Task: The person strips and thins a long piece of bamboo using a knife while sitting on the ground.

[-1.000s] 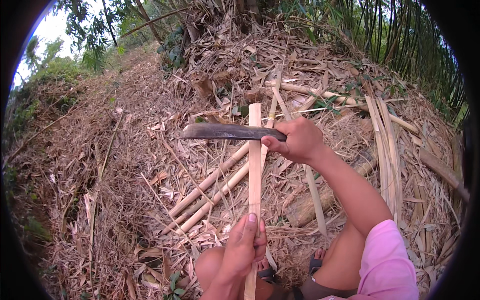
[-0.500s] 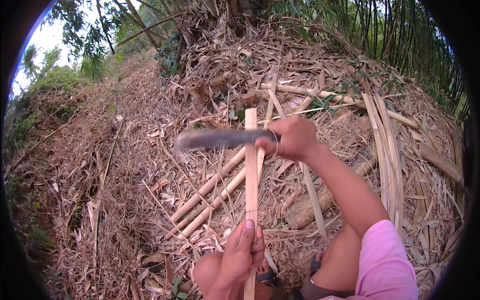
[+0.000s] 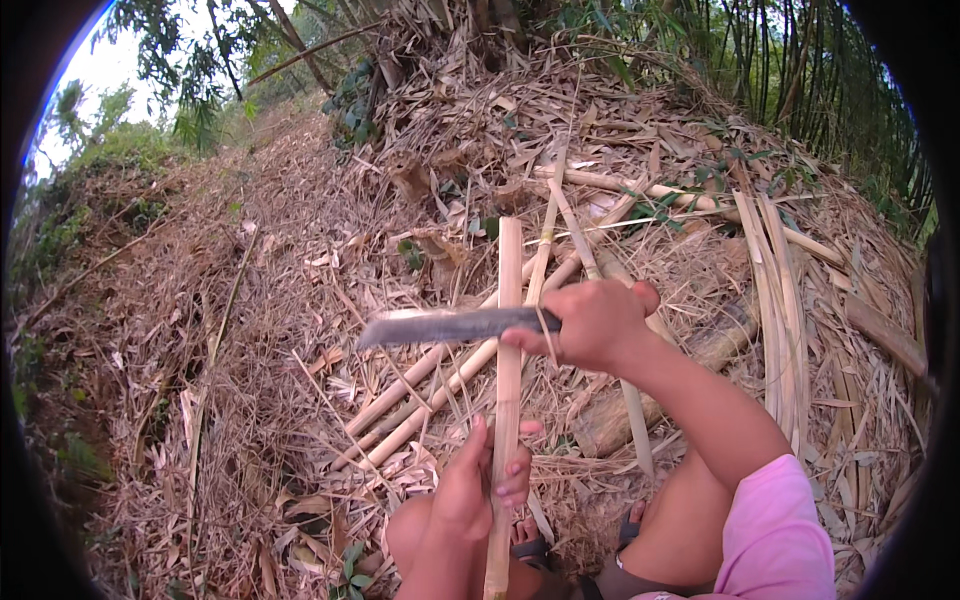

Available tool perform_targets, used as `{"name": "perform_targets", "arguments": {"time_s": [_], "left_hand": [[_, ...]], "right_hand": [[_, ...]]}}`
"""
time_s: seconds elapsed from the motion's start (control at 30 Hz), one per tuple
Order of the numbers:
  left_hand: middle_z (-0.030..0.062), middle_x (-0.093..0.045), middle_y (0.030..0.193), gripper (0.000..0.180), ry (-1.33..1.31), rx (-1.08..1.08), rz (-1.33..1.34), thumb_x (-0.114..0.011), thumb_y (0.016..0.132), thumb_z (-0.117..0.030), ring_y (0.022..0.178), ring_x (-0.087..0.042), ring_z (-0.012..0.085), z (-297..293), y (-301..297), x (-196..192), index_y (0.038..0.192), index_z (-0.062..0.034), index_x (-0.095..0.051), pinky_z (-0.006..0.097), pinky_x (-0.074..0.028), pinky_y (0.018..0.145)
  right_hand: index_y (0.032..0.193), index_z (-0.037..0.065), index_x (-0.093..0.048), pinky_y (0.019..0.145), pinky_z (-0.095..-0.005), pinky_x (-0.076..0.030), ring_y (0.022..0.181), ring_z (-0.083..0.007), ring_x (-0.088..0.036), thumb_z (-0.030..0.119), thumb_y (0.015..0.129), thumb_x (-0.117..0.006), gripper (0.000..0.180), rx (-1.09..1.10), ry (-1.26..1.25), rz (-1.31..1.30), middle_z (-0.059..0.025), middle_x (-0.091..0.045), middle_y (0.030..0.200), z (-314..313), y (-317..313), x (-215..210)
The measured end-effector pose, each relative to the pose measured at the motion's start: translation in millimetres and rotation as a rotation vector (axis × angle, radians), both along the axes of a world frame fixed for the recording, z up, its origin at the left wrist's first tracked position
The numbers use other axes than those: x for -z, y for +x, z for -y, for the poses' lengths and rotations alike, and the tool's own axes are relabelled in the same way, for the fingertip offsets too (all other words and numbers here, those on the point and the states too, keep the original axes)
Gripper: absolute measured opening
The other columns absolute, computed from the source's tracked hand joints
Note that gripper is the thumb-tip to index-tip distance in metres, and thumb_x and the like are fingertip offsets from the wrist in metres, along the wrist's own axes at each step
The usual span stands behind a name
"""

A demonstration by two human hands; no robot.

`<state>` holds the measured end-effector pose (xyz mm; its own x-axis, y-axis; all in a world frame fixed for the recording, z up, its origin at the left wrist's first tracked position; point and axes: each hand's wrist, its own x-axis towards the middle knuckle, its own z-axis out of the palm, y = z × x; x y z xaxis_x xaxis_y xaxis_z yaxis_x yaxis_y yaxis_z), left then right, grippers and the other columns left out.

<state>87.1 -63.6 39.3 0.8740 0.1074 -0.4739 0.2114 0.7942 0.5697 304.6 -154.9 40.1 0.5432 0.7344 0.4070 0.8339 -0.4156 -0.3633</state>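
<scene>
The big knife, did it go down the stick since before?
Yes. The knife in the right hand sat near the top end of the bamboo strip earlier; now it crosses it lower down, nearer the left hand.

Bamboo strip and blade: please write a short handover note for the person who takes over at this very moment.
Left hand: shut around the bamboo strip, holding it upright near its lower part.
Right hand: shut on the handle of the long knife; the blade lies level, pointing left, across the strip about halfway up.
Around: more split bamboo pieces lie on the dry leaf litter behind the strip; feet in sandals are close below.
Done: whether the blade has cut in cannot be told.
Left: working the strip; keep the lower grip away from the edge.
</scene>
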Motion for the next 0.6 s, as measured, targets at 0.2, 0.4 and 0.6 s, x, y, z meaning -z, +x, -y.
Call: {"name": "perform_targets", "arguments": {"time_s": [0.2, 0.4, 0.6], "left_hand": [[0.0001, -0.044, 0.074, 0.033, -0.080, -0.044, 0.019, -0.039, 0.104, -0.037, 0.053, -0.037, 0.0077, -10.6, -2.7, 17.6, 0.106, -0.0057, -0.050, 0.020, -0.031, 0.045], [-0.0003, -0.043, 0.073, 0.027, -0.032, -0.106, 0.009, -0.042, 0.104, -0.034, 0.049, -0.035, 0.0069, -1.9, -6.9, 18.3, 0.103, -0.0080, -0.048, 0.019, -0.028, 0.042], [-0.0007, -0.042, 0.072, 0.027, 0.001, -0.119, -0.004, -0.042, 0.104, -0.035, 0.047, -0.033, 0.0058, 1.1, -8.8, 19.6, 0.103, -0.0082, -0.047, 0.019, -0.027, 0.041]], "right_hand": [[0.066, 0.008, -0.067, 0.051, -0.0394, -0.053, 0.051, -0.0264, -0.066, 0.081, 0.077, -0.049, 0.077, -0.171, -0.039, 0.109, -0.0091, -0.063, 0.057, 2.5, -49.2, -1.3], [0.065, 0.007, -0.067, 0.050, -0.0393, -0.053, 0.050, -0.0269, -0.065, 0.083, 0.077, -0.047, 0.079, -0.180, -0.001, 0.086, -0.0092, -0.061, 0.055, -1.7, -45.3, 0.0], [0.066, 0.010, -0.069, 0.048, -0.0387, -0.051, 0.048, -0.0279, -0.064, 0.079, 0.075, -0.054, 0.071, -0.120, -0.008, 0.061, -0.0103, -0.062, 0.056, -5.1, -41.8, 3.5]]}}
